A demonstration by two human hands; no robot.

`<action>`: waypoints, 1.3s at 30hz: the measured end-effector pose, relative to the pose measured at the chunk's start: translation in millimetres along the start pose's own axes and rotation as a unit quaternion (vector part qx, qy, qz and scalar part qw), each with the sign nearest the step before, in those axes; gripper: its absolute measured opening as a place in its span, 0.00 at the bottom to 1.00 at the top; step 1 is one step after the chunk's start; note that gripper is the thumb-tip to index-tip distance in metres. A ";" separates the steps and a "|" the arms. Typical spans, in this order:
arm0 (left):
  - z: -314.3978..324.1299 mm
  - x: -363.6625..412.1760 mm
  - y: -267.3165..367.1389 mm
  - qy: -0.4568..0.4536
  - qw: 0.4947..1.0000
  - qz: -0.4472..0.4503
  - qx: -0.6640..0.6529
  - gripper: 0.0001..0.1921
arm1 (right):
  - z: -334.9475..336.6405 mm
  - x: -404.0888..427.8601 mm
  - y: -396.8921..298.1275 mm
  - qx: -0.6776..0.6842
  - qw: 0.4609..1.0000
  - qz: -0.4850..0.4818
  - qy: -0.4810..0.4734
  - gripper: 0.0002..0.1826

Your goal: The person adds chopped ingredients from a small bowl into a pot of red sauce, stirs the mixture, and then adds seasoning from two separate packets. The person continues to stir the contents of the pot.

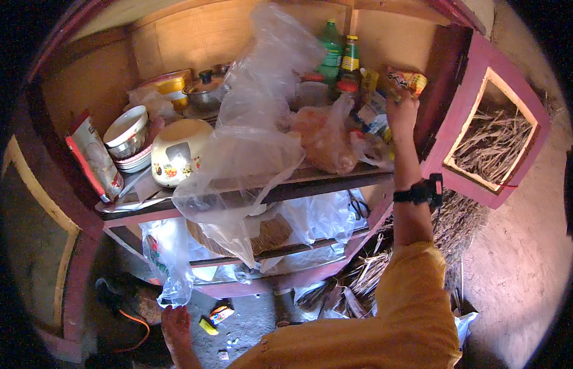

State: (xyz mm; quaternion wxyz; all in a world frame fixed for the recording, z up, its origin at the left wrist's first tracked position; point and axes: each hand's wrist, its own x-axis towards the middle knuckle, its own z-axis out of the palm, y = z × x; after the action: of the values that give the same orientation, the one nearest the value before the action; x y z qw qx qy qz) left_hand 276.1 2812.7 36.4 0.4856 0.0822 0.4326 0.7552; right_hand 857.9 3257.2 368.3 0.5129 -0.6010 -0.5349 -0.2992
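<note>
My right hand (402,108) reaches into the right back corner of a cupboard shelf, its fingers on a yellow and red printed packet (408,79). A wristband with a dark device sits on that forearm. Low at the left, my left hand (176,320) grips the bottom of a thin plastic bag (172,258) that hangs before the lower shelf. A large crumpled clear plastic bag (249,157) drapes from the upper shelf over its front edge. Close to my right arm lie a tied bag with orange contents (325,140) and several small packets (373,113).
A cream pot with printed pictures (175,157), bowls (126,127), a lidded pan (203,94) and bottles (331,55) crowd the upper shelf. The cupboard's right door (492,120) stands open before dry straw (489,143). Small wrappers (221,314) litter the floor.
</note>
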 end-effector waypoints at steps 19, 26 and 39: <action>24.0 -14.7 9.6 0.002 0.998 -0.041 -0.041 0.16 | 48.3 10.1 48.9 0.049 0.978 0.170 0.114 0.17; 35.4 -24.9 11.6 -0.009 0.996 -0.031 -0.078 0.13 | 7.0 28.4 1.1 0.172 0.958 0.082 0.212 0.07; 71.2 -16.5 -18.7 -0.037 0.971 0.138 0.189 0.15 | -102.7 28.9 -38.7 0.547 0.816 0.133 0.130 0.10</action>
State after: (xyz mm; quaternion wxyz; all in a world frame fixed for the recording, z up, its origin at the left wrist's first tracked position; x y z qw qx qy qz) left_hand 335.7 2843.1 71.2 0.3682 0.2594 0.5341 0.7155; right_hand 847.8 3166.9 436.3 0.8567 -0.2422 -0.4538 0.0383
